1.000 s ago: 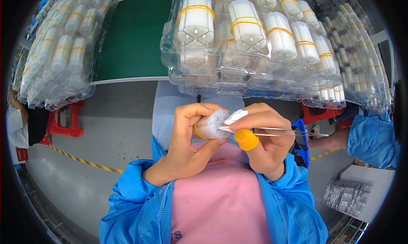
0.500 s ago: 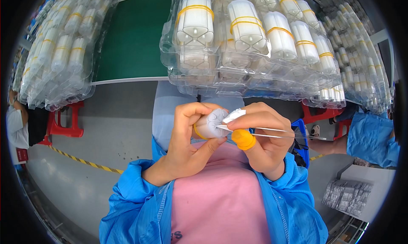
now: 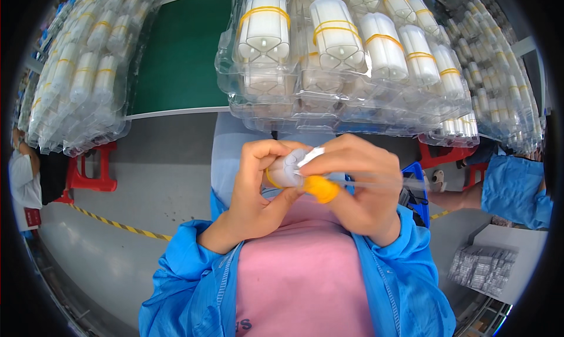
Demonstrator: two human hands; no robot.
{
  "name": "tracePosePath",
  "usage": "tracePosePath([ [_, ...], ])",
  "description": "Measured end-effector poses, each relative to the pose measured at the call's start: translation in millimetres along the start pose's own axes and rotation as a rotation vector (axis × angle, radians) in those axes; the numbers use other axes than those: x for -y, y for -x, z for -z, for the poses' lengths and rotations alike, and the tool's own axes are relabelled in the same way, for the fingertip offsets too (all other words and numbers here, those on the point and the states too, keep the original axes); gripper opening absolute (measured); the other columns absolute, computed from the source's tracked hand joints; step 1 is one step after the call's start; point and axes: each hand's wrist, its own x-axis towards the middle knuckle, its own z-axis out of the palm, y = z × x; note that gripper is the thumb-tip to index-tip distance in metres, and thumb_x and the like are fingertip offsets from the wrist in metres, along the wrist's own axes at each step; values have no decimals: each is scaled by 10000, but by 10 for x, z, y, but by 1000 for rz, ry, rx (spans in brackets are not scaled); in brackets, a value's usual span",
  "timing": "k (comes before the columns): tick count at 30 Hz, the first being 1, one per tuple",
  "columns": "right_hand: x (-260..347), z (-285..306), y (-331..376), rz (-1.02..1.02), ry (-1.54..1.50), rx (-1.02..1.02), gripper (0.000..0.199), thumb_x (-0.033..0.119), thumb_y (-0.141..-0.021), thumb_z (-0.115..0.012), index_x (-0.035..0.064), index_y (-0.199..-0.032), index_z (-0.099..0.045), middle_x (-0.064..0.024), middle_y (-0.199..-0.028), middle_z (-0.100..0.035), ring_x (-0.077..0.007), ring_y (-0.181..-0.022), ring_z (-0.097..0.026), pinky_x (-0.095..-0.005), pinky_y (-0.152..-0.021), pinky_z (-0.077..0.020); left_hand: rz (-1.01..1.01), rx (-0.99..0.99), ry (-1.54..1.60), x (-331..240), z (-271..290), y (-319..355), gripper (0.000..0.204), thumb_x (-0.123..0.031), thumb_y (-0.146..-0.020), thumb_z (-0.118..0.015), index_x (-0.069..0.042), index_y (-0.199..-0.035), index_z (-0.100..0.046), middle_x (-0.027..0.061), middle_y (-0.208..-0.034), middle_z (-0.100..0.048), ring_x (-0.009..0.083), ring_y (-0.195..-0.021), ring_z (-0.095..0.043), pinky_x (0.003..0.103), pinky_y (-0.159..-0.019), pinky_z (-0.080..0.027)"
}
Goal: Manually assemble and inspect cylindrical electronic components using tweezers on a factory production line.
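My left hand is closed round a whitish translucent cylinder with a yellow elastic band round it, its segmented end turned to the right. In my right hand is a pair of thin metal tweezers, smeared by motion, with the tips at the cylinder's end face. A yellow finger cot covers my right thumb. A small white piece sits at the right index fingertip; whether it is worn or held I cannot tell. Both hands are above my lap.
Clear plastic trays of similar banded white cylinders are stacked on the green-topped table ahead. More tray stacks stand at left and right. Red stools, a blue bin and an open carton are around; other people sit at both sides.
My right hand has shifted slightly left and up against the cylinder, and the tweezers, sharp before, are now blurred. The cylinder is tilted a little differently in my left hand.
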Motion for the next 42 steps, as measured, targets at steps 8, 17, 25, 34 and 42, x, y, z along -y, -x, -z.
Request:
tracePosePath([
  [8, -15, 64, 18, -11, -39, -82, 185, 47, -696, -726, 17, -873, -685, -113, -798, -666, -210, -691, -634, -267, -597, -489, 32, 66, 185, -73, 17, -43, 510, 75, -791, -619, -46, -1165, -293, 219, -1206, -500, 234, -1100, -530, 345, -927, -427],
  [17, -22, 29, 49, -32, -32, -104, 188, 22, -691, -702, 26, -878, -682, -114, -808, -669, -188, -658, -626, -249, -582, -483, 22, 108, 157, -69, 30, -41, 522, 60, -795, -628, -48, -1180, -292, 216, -1212, -494, 228, -1093, -527, 334, -929, -412],
  [25, -35, 23, 63, -48, -58, -140, 184, 1, -699, -685, 14, -882, -675, -124, -814, -667, -169, -645, -616, -242, -583, -481, 53, 95, 206, -95, 23, -45, 528, 58, -789, -634, -49, -1179, -295, 211, -1215, -496, 224, -1097, -524, 335, -929, -412],
  [34, 21, 17, 34, -44, 50, -121, 187, 8, -694, -700, 21, -878, -674, -112, -799, -656, -179, -637, -620, -244, -569, -489, 119, 65, 383, -21, 46, -2, 538, -22, -791, -678, -46, -1178, -304, 187, -1196, -517, 212, -1089, -524, 338, -925, -410],
  [42, 95, 0, 16, -82, 19, -122, 167, 21, -699, -705, 23, -863, -675, -107, -801, -653, -182, -640, -624, -246, -565, -489, 88, 92, 416, 40, 47, 3, 551, -30, -782, -695, -53, -1176, -311, 191, -1197, -517, 220, -1094, -521, 353, -920, -415],
])
